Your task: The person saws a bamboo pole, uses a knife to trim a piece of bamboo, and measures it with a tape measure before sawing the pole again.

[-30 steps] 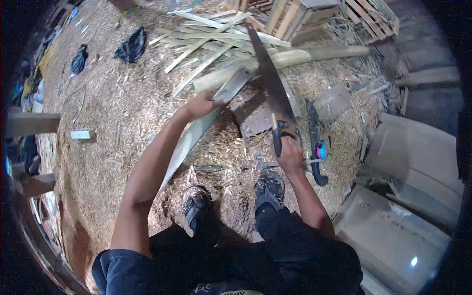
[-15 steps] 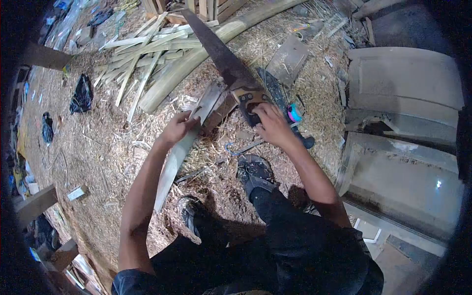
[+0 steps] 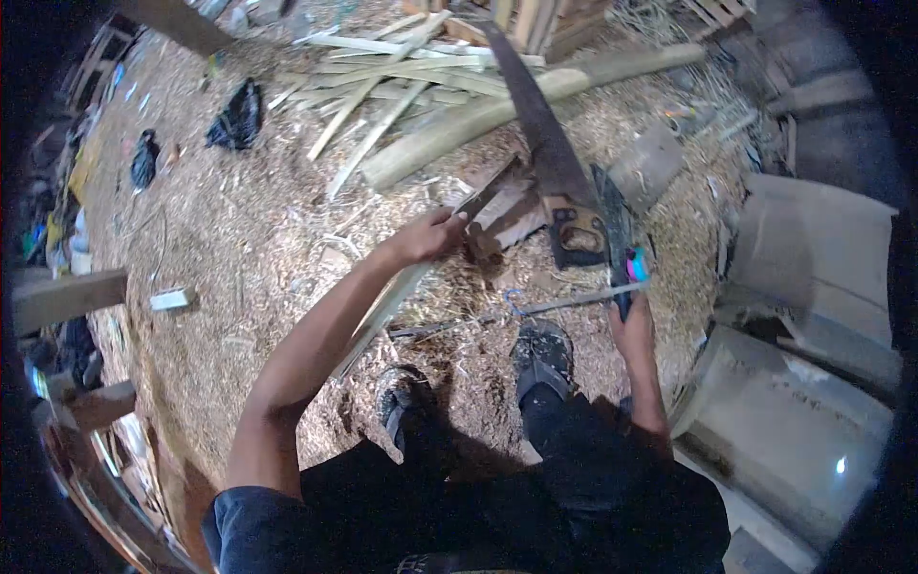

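Note:
My left hand (image 3: pixel 432 237) is closed around a long, narrow wooden slat (image 3: pixel 390 304), which slants from near my left shoe up toward a short wood block (image 3: pixel 512 218). My right hand (image 3: pixel 632 323) wraps the black handle of a long dark tool (image 3: pixel 614 206) lying to the right of the handsaw; its kind is unclear. The handsaw (image 3: pixel 550 143), with a rusty blade and a wood-and-black handle, lies between my hands, untouched. Against the dark tool sits a small pink and blue round item (image 3: pixel 636 265). A thin grey strip (image 3: pixel 574 301) crosses the ground just left of my right hand.
Shavings cover the ground (image 3: pixel 258 258). A pole (image 3: pixel 459 139) and a pile of thin slats (image 3: pixel 382 86) lie ahead. Panels (image 3: pixel 794 421) stand along the right. Black plastic bags (image 3: pixel 236 115) and a small white block (image 3: pixel 172 298) lie on the left.
My right hand has let go of the handsaw's handle and moved down and right onto the dark tool's handle. My left hand has closed on the slat. The view has shifted.

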The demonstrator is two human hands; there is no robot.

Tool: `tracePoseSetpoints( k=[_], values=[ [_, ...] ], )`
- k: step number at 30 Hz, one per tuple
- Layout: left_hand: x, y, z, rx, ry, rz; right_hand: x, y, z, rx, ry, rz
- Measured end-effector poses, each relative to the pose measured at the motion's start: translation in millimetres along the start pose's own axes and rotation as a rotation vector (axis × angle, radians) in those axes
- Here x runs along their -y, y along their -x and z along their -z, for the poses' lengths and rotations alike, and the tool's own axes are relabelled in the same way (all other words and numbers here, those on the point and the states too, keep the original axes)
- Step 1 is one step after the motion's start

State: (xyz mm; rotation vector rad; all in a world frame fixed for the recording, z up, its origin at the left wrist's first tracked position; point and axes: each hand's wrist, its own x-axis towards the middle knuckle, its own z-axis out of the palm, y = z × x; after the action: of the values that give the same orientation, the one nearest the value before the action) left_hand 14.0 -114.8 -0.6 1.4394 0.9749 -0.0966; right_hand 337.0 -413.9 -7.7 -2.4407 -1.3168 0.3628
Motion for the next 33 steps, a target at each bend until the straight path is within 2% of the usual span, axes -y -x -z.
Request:
tracePoseSetpoints(
  k=[1, 2, 4, 5, 6, 7, 8, 10, 11, 12, 14, 15, 16, 18, 20, 22, 25, 28, 30, 32, 33],
  values=[
    [-15.0, 10.1, 11.5, -0.032, -0.099, 0.020, 8.8, 3.3, 5.7, 0.077, 0.036, -0.098],
    [-14.0, 11.8, 20.3, -0.053, -0.094, 0.024, 11.9, 8.2, 7.8, 0.081, 0.030, -0.078],
    [-13.7, 13.0, 35.8, -0.492, -0.448, -0.399, 16.0, 16.7, 15.3, 0.040, -0.074, -0.069],
    [-15.5, 15.1, 46.9, -0.568, -0.670, -0.318, 21.9, 22.3, 22.4, 0.048, -0.074, -0.051],
    [-14.3, 16.9, 54.4, -0.584, -0.666, -0.308, 37.1, 27.7, 32.3, 0.107, -0.399, -0.241],
    [-13.1, 18.7, 62.3, -0.682, -0.782, -0.354, 48.7, 33.1, 35.5, 0.170, -0.722, -0.435],
    [-12.4, 20.0, 71.2, -0.779, -0.901, -0.398, 52.4, 39.9, 30.2, 0.178, -0.723, -0.421],
    [-4.7, 19.4, 87.2, -0.730, -0.916, -0.384, 62.2, 51.1, 19.0, -0.006, -0.968, -0.281],
    [-2.4, 20.1, 91.0, -0.752, -0.941, -0.352, 70.2, 53.3, 15.2, -0.058, -0.910, -0.187],
    [0.5, 19.2, 95.1, -0.773, -0.965, -0.320, 80.4, 49.8, 14.6, -0.048, -0.911, -0.175],
    [13.4, 9.6, 104.2, -0.771, -0.917, -0.276, 101.6, 33.5, 14.7, 0.137, -0.861, -0.159],
    [17.8, 6.7, 105.4, -0.782, -0.926, -0.303, 111.5, 23.6, 15.5, 0.209, -0.590, -0.249],
    [20.8, 3.9, 106.1, -0.791, -0.936, -0.331, 133.4, 9.9, 21.1, 0.272, -0.600, -0.163],
    [22.8, -0.1, 106.8, -0.758, -0.848, -0.352, 156.9, -15.9, -3.1, 0.223, -0.557, 0.222],
    [22.3, 1.4, 104.5, -0.744, -0.953, -0.278, 170.4, -40.1, -38.4, 0.282, -0.480, 0.169],
    [20.5, 2.3, 105.9, -0.747, -0.927, -0.234, 228.9, -59.9, -23.2, 0.338, -0.560, 0.214],
    [21.9, 5.7, 110.4, -0.711, -0.940, -0.282, 241.6, -75.5, -47.5, 0.372, -0.541, 0.207],
    [20.1, 17.8, 110.4, -0.791, -0.891, -0.301, 238.0, -80.9, -65.9, 0.420, -0.548, 0.199],
    [26.1, 31.4, 114.3, -0.794, -0.829, -0.056, 234.7, -79.6, -71.1, 0.322, -0.532, 0.320],
    [36.3, 37.0, 112.9, -0.802, -0.855, -0.070, 235.9, -80.7, -64.2, 0.404, -0.490, 0.258],
    [35.4, 39.5, 111.1, -0.757, -0.843, 0.017, 237.8, -82.5, -62.7, 0.436, -0.510, 0.226]
  ],
)
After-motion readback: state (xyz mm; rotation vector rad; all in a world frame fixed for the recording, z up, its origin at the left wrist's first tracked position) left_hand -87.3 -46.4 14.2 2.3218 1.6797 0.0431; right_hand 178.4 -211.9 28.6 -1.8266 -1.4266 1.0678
